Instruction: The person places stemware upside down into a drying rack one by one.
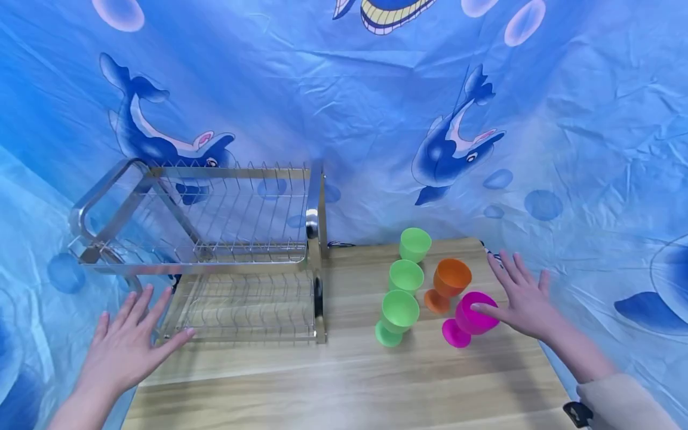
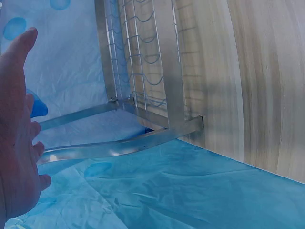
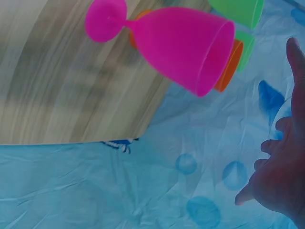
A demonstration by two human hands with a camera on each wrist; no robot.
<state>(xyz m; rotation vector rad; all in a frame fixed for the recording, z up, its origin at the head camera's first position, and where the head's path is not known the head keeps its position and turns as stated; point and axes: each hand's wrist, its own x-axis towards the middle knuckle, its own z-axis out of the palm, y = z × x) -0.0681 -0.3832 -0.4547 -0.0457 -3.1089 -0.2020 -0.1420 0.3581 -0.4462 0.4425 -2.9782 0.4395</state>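
My left hand (image 1: 126, 346) is spread with straight fingers at the lower left corner of the metal dish rack (image 1: 317, 263), holding nothing. In the left wrist view its thumb and fingertips stand apart from the rack's frame. My right hand (image 1: 527, 298) spreads its fingers beside the magenta goblet (image 1: 477, 313); the thumb overlaps that goblet's rim in the head view, while the right wrist view shows a gap between them. An orange goblet (image 1: 452, 276) stands just behind the magenta one. To their left, a row of green goblets (image 1: 400, 312) runs back toward the curtain.
The rack has two wire tiers and stands on the left of the wooden table (image 1: 344, 382). A blue curtain (image 1: 344, 119) printed with dolphins hangs behind and along both sides. The table's right edge runs close under my right forearm.
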